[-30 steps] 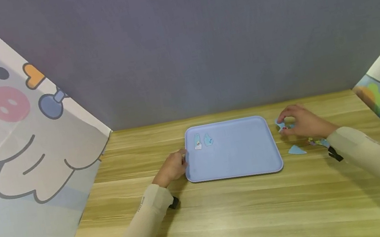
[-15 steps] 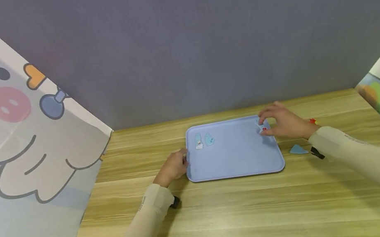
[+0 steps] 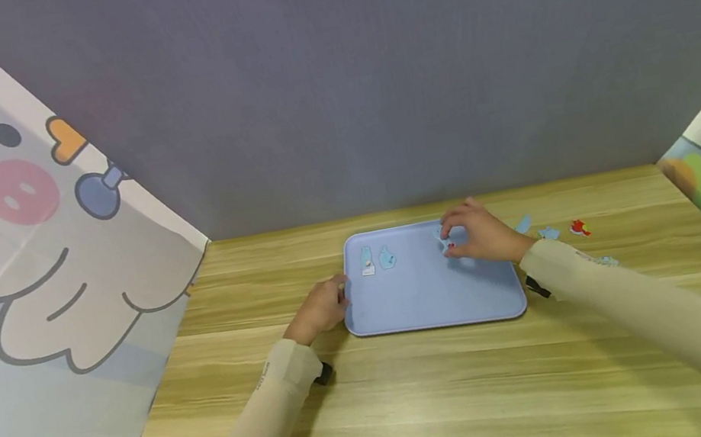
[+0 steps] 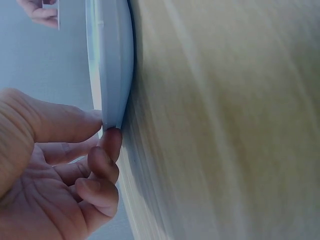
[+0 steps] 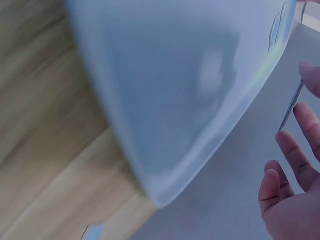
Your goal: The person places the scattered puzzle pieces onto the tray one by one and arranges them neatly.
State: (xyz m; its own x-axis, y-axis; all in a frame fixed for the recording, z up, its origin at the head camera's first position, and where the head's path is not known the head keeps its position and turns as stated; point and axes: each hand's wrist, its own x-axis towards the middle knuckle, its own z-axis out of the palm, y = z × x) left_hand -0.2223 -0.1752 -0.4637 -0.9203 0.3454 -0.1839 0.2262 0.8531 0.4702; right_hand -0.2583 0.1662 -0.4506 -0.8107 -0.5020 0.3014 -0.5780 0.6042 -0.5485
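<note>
My left hand (image 3: 320, 309) pinches the left rim of a pale blue tray (image 3: 434, 301). In the left wrist view, the thumb and fingertips (image 4: 92, 122) meet at the tray's edge. Over the tray's upper right part, my right hand (image 3: 484, 233) holds a flat light-blue puzzle piece (image 3: 441, 239) with a bit of red on it. Seen edge-on in the right wrist view, the thin piece (image 5: 291, 106) sits between thumb and fingers. Two light-blue puzzle pieces (image 3: 367, 262) lie side by side near the tray's upper left corner.
Right of the tray, on the wooden table (image 3: 423, 400), lie several loose pieces, among them a red one (image 3: 579, 227) and a light-blue one (image 3: 549, 233). Another (image 3: 608, 260) is partly hidden by the right sleeve. A grey wall (image 3: 371, 91) rises behind the table.
From beside the tray's right edge, my right hand has moved left over the tray with the puzzle piece, uncovering loose pieces on the table. My left hand stays at the rim.
</note>
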